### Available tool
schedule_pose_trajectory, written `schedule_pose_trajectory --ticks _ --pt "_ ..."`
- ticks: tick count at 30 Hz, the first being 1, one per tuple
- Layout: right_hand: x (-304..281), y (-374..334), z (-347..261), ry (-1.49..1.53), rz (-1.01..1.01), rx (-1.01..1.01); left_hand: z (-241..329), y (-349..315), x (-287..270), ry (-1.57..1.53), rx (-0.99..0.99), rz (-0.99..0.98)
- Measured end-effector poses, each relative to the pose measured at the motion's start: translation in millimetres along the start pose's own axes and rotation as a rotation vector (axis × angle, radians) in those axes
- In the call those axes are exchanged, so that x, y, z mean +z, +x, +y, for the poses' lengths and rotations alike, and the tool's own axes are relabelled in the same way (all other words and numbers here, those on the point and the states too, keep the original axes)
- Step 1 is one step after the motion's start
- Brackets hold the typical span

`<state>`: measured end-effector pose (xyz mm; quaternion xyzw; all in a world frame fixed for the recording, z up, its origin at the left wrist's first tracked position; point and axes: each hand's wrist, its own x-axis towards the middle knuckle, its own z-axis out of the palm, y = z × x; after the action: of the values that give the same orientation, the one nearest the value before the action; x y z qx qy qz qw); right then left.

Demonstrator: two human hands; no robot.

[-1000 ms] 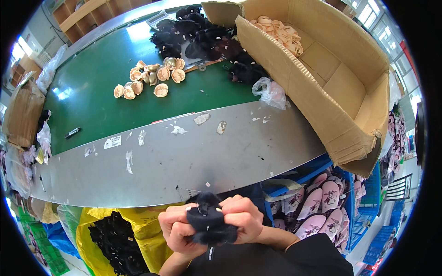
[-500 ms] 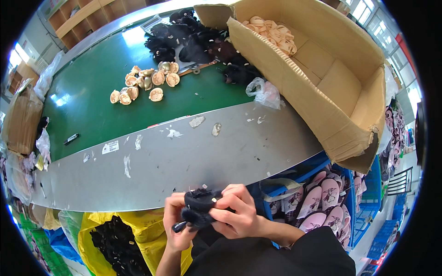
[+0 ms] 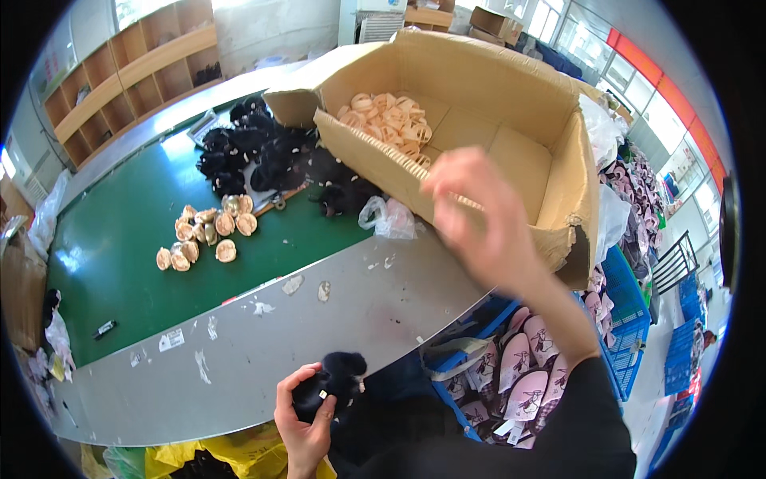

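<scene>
My left hand point(image 3: 305, 423) grips a small black fuzzy plush piece point(image 3: 345, 374) above the table's near edge; pale little tabs show on it. Raised over the near wall of the big cardboard box point(image 3: 519, 132) is my right hand point(image 3: 483, 219), smeared by motion, so its fingers and anything in them are unclear. Inside the box, at its left end, lies a heap of peach-coloured ring-like pieces point(image 3: 387, 120). Beyond the left hand, several peach and gold cup-shaped parts point(image 3: 226, 226) are scattered on the green table surface point(image 3: 120, 239).
More black plush pieces point(image 3: 255, 152) are piled at the back of the table, beside the box. A crumpled clear plastic bag point(image 3: 389, 218) lies by the box. Blue crates with pink slippers point(image 3: 527, 391) stand at the right. A yellow bag point(image 3: 231, 455) is below the table edge.
My right hand has left the black plush piece and swung up and right to the box. The left hand keeps the piece. The view has tilted upward and to the right.
</scene>
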<state>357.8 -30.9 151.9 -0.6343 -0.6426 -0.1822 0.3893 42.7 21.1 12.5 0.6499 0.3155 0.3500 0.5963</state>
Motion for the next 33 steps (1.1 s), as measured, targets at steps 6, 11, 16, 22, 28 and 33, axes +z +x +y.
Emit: schedule_pose_trajectory --ticks 6,11,16,22,28,33 --pt "19.6 66.4 173.9 -0.401 -0.554 0.369 3.9 -19.7 6.6 -0.133 -0.015 0.219" --pt "80.3 -15.5 275.0 -0.462 -0.94 0.49 -7.5 -37.2 -7.0 -0.184 0.035 0.282" --pt "94.5 -64.1 260.0 -0.346 -0.911 0.557 -18.1 -40.0 -10.5 -0.076 -0.075 0.347" --pt "99.3 -58.4 219.8 -0.318 -0.796 0.723 -27.2 -30.6 4.0 -0.069 0.118 0.44" --pt "76.4 -43.5 194.4 -0.332 -0.69 0.781 -19.5 -28.6 2.5 -0.067 0.073 0.475" --pt "52.5 -23.0 185.0 -0.183 -0.407 0.817 -16.6 -28.6 3.0 -0.183 0.069 0.388"
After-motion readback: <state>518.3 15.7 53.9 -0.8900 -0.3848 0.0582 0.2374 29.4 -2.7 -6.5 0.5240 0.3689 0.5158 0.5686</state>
